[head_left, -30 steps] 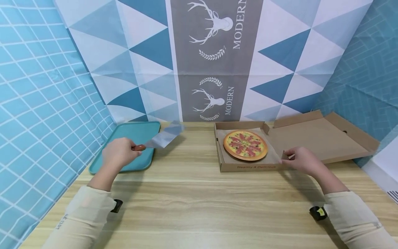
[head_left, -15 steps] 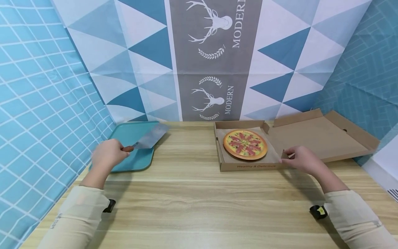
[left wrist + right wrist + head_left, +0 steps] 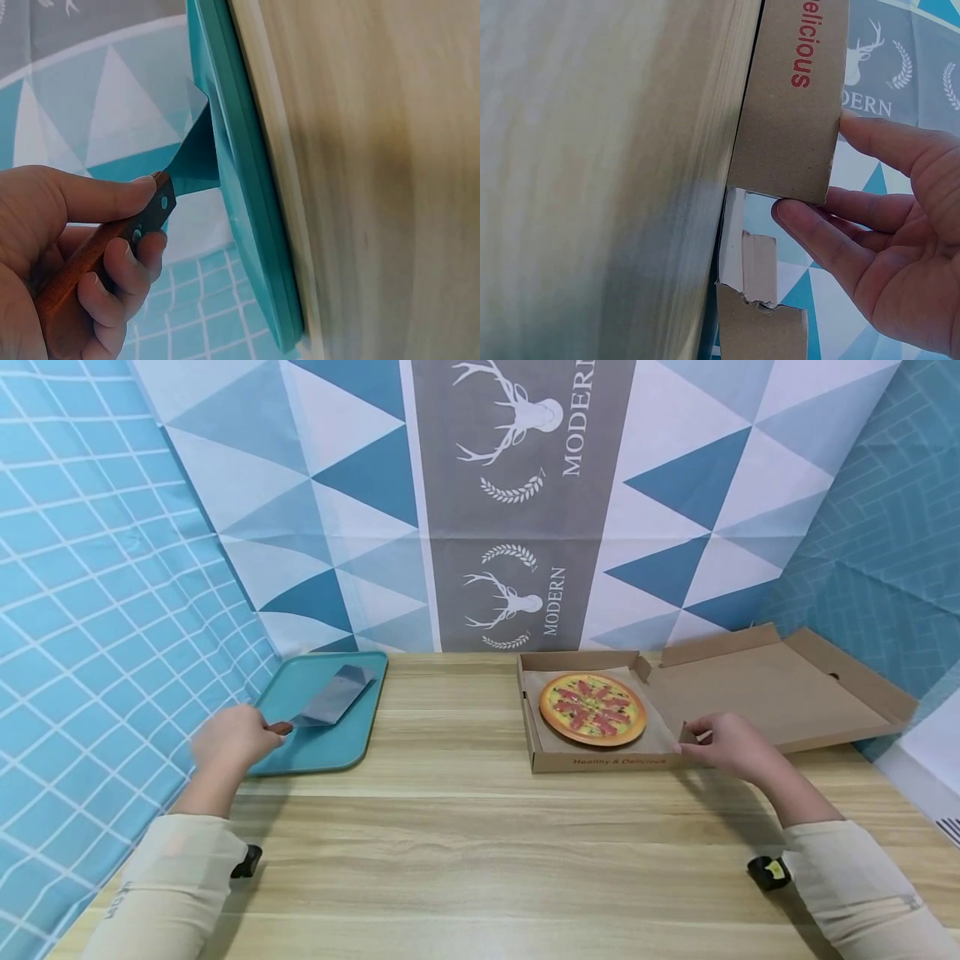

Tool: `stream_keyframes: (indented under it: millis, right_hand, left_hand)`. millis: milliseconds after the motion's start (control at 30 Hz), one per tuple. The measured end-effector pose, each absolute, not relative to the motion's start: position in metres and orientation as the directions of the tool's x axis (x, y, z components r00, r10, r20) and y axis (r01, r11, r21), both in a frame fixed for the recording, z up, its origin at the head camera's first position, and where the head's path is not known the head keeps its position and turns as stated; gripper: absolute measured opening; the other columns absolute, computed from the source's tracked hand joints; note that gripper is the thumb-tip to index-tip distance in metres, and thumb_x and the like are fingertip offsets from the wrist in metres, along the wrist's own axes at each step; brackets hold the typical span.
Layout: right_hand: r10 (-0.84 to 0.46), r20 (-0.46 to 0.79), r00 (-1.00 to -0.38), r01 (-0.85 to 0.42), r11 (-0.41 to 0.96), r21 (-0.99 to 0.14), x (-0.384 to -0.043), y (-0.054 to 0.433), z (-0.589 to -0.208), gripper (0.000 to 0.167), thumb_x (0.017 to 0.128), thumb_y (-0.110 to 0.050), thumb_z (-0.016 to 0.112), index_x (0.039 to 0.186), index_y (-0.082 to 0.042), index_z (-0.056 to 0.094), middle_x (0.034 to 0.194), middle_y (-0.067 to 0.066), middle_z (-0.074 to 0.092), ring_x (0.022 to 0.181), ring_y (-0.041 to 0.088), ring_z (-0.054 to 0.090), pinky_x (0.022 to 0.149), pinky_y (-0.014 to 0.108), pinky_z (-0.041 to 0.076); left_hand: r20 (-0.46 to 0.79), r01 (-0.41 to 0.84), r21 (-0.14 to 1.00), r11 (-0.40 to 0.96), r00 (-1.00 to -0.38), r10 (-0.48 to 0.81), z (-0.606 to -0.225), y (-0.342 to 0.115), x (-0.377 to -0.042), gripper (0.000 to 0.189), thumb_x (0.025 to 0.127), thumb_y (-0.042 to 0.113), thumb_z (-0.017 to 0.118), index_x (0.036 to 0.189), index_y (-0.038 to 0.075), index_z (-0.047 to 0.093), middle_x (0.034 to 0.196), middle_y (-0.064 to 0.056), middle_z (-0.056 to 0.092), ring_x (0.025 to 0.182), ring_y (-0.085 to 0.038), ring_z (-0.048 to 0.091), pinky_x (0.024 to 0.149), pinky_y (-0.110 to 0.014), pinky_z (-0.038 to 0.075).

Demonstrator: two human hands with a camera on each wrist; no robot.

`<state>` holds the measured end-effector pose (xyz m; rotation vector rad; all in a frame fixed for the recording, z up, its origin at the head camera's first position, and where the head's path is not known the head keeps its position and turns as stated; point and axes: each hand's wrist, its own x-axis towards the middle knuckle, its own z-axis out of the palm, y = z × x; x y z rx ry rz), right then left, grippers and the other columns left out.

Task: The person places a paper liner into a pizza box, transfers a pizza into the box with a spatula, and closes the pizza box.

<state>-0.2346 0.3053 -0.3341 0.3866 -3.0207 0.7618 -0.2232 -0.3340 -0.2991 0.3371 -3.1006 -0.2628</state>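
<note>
My left hand (image 3: 234, 739) grips a spatula by its wooden handle (image 3: 97, 255), the thumb lying along the top. Its wide metal blade (image 3: 336, 695) slopes down over the teal tray (image 3: 300, 672), and in the left wrist view the far end is right at the tray's surface. On the right, my right hand (image 3: 727, 745) pinches the front right corner of an open cardboard pizza box (image 3: 555, 764), thumb at the top edge and fingers at the end of the front wall (image 3: 787, 142). A whole pizza (image 3: 592, 708) with red toppings lies inside on brown paper.
The box lid (image 3: 765, 693) lies folded back to the right, near the side wall. Behind the tray and box stands a patterned backdrop (image 3: 502, 510). A blue tiled wall (image 3: 90, 610) borders the tray's left. Wooden tabletop (image 3: 480, 860) stretches in front.
My left hand has moved left, carrying the spatula from beyond the tray's right edge to over the tray, with the blade lower. The right hand, box and pizza have stayed put.
</note>
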Motion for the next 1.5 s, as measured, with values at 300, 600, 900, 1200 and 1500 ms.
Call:
stream_keyframes:
  millis: [300,600,900,1200,1500]
  right_hand:
    - [-0.227,0.063,-0.972,-0.23,0.861,-0.453,-0.237,0.306,-0.336,0.052,0.089,-0.023,0.072,0.117,0.019,0.059,0.111,0.034,0.061,0.097,0.044,0.063,0.071,0.047,0.056]
    - [-0.219,0.04,-0.975,-0.214,0.867,-0.45,-0.238,0.306,-0.335,0.056,0.09,-0.025,0.071,0.12,0.02,0.057,0.114,0.036,0.06,0.098,0.045,0.063,0.073,0.048,0.055]
    - [-0.23,0.056,-0.972,-0.23,0.863,-0.449,-0.237,0.306,-0.334,0.055,0.089,-0.024,0.072,0.119,0.02,0.057,0.111,0.036,0.061,0.096,0.045,0.063,0.071,0.048,0.056]
    - [-0.233,0.06,-0.971,-0.235,0.86,-0.453,-0.236,0.307,-0.337,0.054,0.089,-0.024,0.072,0.119,0.019,0.057,0.11,0.035,0.062,0.095,0.044,0.064,0.069,0.046,0.056]
    - [-0.231,0.062,-0.971,-0.234,0.862,-0.45,-0.236,0.307,-0.337,0.054,0.089,-0.023,0.072,0.119,0.019,0.057,0.111,0.035,0.062,0.095,0.044,0.064,0.069,0.045,0.056]
  left_hand:
    - [-0.04,-0.268,0.172,0.948,-0.963,-0.265,-0.302,-0.344,-0.224,0.033,0.088,0.032,0.065,0.066,0.009,0.061,0.073,-0.016,0.058,0.062,-0.028,0.05,0.049,-0.038,0.041]
    - [-0.062,-0.264,0.164,0.951,-0.965,-0.257,-0.302,-0.346,-0.227,0.034,0.089,0.031,0.063,0.064,0.01,0.055,0.071,-0.014,0.055,0.062,-0.026,0.047,0.049,-0.037,0.039]
    - [-0.085,-0.201,0.128,0.971,-0.978,-0.191,-0.297,-0.344,-0.232,0.026,0.089,0.026,0.067,0.075,0.004,0.062,0.078,-0.018,0.059,0.065,-0.028,0.053,0.048,-0.037,0.043]
    - [-0.087,-0.17,0.123,0.978,-0.983,-0.16,-0.29,-0.337,-0.23,0.029,0.088,0.022,0.069,0.065,0.01,0.055,0.064,-0.007,0.047,0.06,-0.023,0.047,0.047,-0.033,0.037]
    - [0.006,-0.111,0.114,0.987,-0.994,-0.113,-0.284,-0.327,-0.231,0.028,0.089,0.025,0.069,0.071,0.006,0.06,0.065,-0.009,0.052,0.06,-0.024,0.051,0.049,-0.037,0.042]
